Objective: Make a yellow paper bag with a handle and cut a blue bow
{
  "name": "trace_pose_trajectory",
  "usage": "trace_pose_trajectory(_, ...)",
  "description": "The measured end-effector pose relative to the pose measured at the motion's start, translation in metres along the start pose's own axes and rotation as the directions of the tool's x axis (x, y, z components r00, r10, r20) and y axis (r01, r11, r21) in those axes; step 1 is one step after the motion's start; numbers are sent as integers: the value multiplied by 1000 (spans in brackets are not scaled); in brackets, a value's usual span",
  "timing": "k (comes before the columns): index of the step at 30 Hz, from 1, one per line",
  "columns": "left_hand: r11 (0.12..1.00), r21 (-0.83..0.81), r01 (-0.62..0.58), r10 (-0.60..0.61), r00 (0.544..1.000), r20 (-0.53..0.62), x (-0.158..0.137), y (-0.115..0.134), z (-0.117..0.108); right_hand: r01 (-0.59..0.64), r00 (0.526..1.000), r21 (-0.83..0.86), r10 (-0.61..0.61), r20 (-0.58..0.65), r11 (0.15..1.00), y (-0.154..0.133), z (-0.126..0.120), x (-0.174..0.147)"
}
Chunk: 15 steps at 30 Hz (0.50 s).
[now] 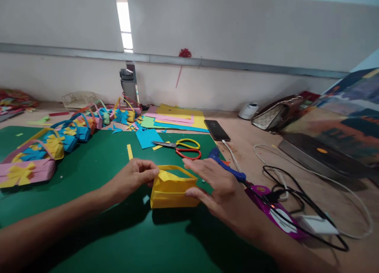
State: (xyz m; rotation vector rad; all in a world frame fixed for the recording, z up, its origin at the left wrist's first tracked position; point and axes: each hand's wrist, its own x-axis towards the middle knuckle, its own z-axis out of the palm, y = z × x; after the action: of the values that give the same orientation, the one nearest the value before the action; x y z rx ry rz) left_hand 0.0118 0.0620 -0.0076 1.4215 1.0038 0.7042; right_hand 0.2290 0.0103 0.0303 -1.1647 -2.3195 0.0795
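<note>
A small yellow paper basket [174, 194] with a thin strip handle stands on the green cutting mat [97, 241], in front of me. My left hand [137, 178] pinches its upper left corner, where the handle meets the wall. At the basket's right end is my right hand [217, 182], its fingers stretched over the handle and its thumb against the side. Just beyond lie scissors [177, 144] with one yellow and one red loop, partly over a blue paper square [146, 138]. Right of them rests a blue glue gun [225, 164], partly hidden by my right hand.
Several finished paper baskets [68, 136] with bows line the mat's left side. Coloured paper sheets [177, 117] and a phone [217, 130] lie behind. A purple power strip [275, 213] and tangled cables are on the right. A bottle [128, 85] stands by the wall.
</note>
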Motion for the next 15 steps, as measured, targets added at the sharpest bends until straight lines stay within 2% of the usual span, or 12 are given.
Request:
trace_pose_trajectory(5,999,31,-13,15,998,-59,-6,-9,-17,-210,977,180,214,-6,961,9,2,-1)
trace_pose_trajectory(7,999,37,-10,13,997,-80,-10,-10,-17,-249,966,260,258,-1,933,10,6,-1)
trace_pose_trajectory(11,997,68,-39,46,992,-116,-18,-9,-12,-220,973,391,231,20,894,6,10,1)
trace_pose_trajectory(15,986,126,-109,129,979,-158,-23,-7,-7,-160,986,443,163,30,882,0,12,-1)
